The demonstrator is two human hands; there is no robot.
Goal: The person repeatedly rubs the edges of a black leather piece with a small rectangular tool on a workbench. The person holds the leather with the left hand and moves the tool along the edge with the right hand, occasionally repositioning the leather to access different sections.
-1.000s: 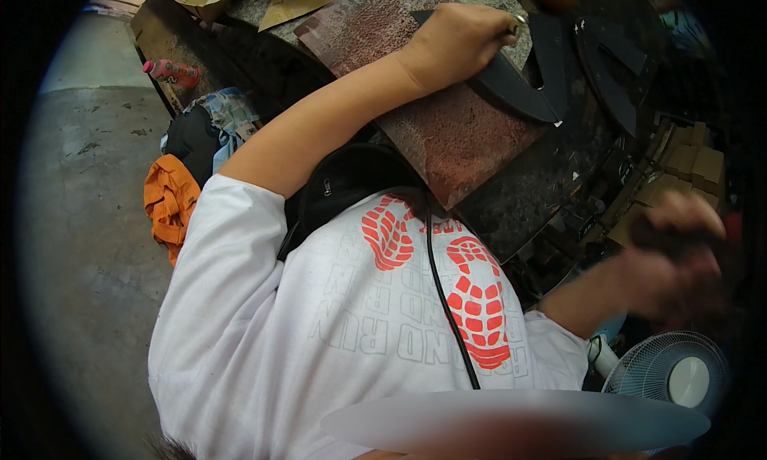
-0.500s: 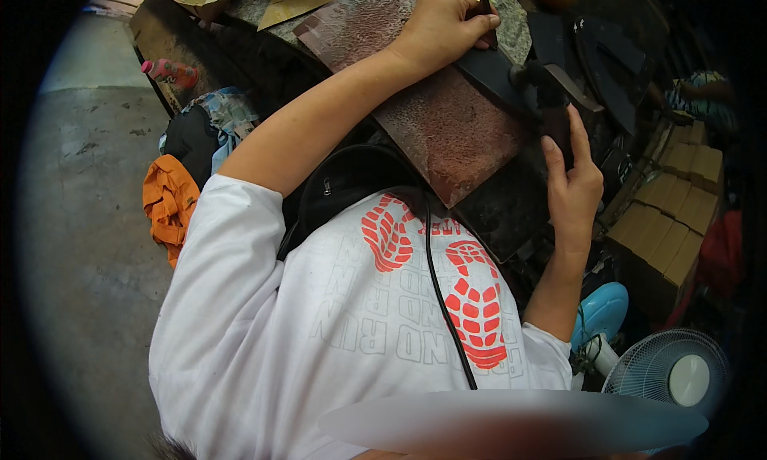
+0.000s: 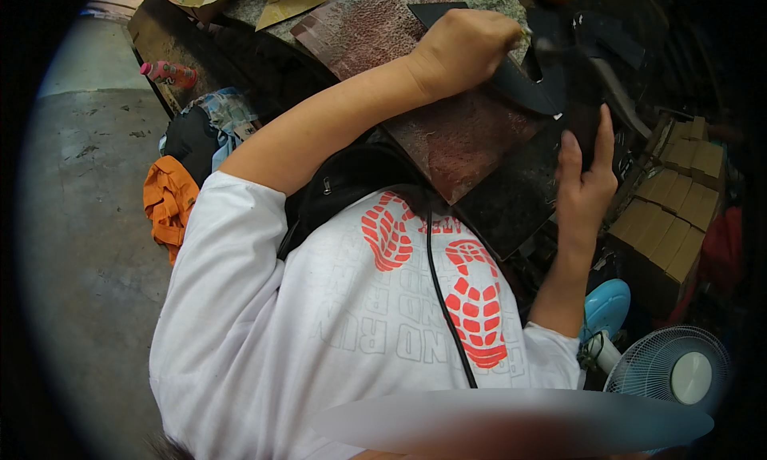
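Left hand (image 3: 470,48) clenching tool (image 3: 525,31), right hand (image 3: 586,176) loosely round hammer (image 3: 585,112)

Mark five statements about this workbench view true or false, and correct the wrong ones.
1. The right hand holds a hammer. True.
2. The left hand is open and empty. False: the left hand is closed around a small tool.
3. The orange cloth lies to the left of the fan. True.
4. The bottle is green. False: the bottle is pinkish red.
5. The white shirt bears red sole-print shapes. True.
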